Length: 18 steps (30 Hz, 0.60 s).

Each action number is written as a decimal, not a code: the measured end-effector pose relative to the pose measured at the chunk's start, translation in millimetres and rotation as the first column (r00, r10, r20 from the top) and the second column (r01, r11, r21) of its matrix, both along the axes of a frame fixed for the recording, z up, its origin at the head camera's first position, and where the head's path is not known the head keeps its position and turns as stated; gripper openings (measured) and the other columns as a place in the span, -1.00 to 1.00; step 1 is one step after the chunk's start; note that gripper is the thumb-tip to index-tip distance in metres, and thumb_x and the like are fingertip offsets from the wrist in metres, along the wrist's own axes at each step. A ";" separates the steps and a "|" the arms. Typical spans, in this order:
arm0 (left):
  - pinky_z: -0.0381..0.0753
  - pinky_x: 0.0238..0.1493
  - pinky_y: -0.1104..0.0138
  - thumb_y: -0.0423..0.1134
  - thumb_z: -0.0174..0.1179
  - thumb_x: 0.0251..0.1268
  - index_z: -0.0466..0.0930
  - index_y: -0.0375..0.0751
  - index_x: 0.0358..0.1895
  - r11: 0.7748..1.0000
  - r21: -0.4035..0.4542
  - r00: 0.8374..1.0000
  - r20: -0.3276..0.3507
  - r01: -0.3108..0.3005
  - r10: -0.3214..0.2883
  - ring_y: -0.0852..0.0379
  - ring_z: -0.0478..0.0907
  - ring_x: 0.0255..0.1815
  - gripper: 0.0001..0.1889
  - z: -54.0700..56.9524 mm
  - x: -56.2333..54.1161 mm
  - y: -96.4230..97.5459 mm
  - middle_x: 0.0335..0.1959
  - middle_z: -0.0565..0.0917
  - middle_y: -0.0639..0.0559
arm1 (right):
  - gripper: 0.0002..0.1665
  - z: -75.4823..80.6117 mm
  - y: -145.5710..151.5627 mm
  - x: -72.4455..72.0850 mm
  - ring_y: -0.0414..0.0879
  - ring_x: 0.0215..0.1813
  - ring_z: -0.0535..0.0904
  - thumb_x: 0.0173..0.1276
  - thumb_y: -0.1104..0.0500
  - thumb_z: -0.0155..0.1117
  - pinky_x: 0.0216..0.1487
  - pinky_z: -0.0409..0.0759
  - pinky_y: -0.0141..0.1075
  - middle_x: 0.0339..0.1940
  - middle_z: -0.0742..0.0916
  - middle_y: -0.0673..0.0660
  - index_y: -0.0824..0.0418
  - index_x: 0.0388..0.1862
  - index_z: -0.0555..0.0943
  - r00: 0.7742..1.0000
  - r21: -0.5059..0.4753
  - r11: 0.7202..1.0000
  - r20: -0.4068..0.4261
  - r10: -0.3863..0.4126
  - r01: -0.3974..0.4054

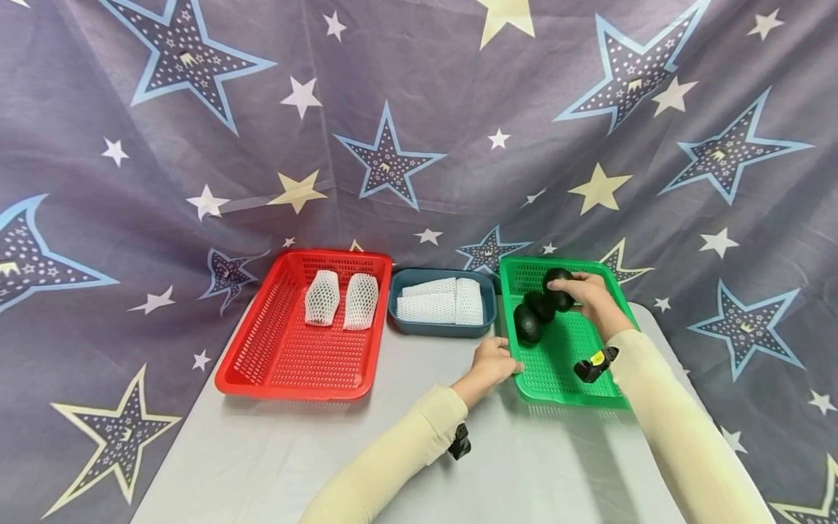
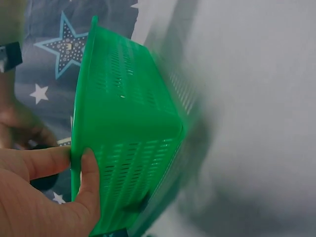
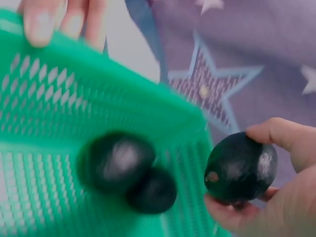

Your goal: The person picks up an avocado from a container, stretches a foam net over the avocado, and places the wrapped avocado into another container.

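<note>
Holding avocado point(image 1: 558, 291) w/ R hand point(image 1: 592, 300), thumb & fingers curled round it, over far part of green basket point(image 1: 569, 399) at R of table point(image 1: 229, 466). Pinching basket's L rim, toward near end, btwn thumb & fingers of L hand point(image 1: 491, 362). With 2 more avocados point(image 1: 527, 325) close together in basket's L half.

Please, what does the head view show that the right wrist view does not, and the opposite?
Only head: the two white nets in the red basket, and the cream cuffs. Only right wrist: the small brown spot on the held black fruit. Both: the green basket, two black fruits inside it, the right hand holding a third, and the left hand at the basket's rim.
</note>
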<state>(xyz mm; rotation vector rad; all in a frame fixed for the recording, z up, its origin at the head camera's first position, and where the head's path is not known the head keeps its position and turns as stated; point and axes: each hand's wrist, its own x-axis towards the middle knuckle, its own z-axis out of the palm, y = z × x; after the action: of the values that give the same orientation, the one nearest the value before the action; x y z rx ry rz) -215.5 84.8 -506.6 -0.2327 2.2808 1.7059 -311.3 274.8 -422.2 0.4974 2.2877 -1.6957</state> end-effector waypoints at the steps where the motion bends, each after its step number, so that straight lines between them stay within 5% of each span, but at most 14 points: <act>1: 0.71 -0.10 0.31 -0.48 0.47 0.07 0.55 -0.35 0.26 1.000 0.000 1.000 0.004 0.000 0.000 0.13 0.68 -0.18 -0.40 0.1 0.2 -0.1 -0.17 0.76 -0.08 | 0.03 3.6 -4.7 2.7 0.23 0.64 0.10 0.45 0.11 0.28 0.53 0.35 0.06 0.66 0.06 0.36 0.28 0.68 -0.08 0.999 -0.021 0.999 -0.017 0.027 -0.027; 8: 0.74 -0.20 0.33 -0.46 0.44 0.14 0.53 -0.39 0.27 0.997 0.077 1.000 -0.010 0.029 -0.028 0.12 0.72 -0.25 -0.43 -4.4 2.7 -3.3 -0.18 0.77 -0.12 | 0.03 20.2 -34.1 23.8 0.20 0.59 0.23 0.45 0.04 0.33 0.55 0.31 0.07 0.63 0.19 0.30 0.17 0.69 -0.04 0.982 -0.117 0.979 -0.106 0.154 -0.166; 13: 0.78 -0.25 0.27 -0.40 0.41 0.21 0.49 -0.43 0.29 0.977 0.204 0.998 -0.034 0.062 -0.057 0.06 0.75 -0.30 -0.44 -12.7 2.1 -13.8 -0.19 0.79 -0.17 | -0.09 20.9 -48.9 35.5 -0.09 0.21 0.57 0.46 0.08 0.34 0.36 0.54 -0.11 0.21 0.53 0.06 0.18 0.64 0.13 0.961 -0.175 0.957 -0.197 0.196 -0.231; 18: 0.76 -0.29 0.32 -0.30 0.25 0.34 0.54 -0.41 0.22 0.948 0.318 0.999 -0.039 -0.011 0.025 0.14 0.69 -0.35 -0.58 -9.7 -3.1 -29.5 -0.23 0.76 -0.14 | -0.21 17.4 -61.4 45.3 -0.26 0.00 0.65 0.43 0.22 0.34 0.05 0.67 -0.33 0.00 0.64 -0.10 0.26 0.55 0.25 0.934 -0.284 0.909 -0.277 0.227 -0.305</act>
<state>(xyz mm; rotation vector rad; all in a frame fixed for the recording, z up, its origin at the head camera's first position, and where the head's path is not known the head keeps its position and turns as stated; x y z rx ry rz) -218.6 55.3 -516.3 -0.1493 1.9946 2.0726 -266.0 213.4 -404.8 -0.0932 2.0419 -2.0158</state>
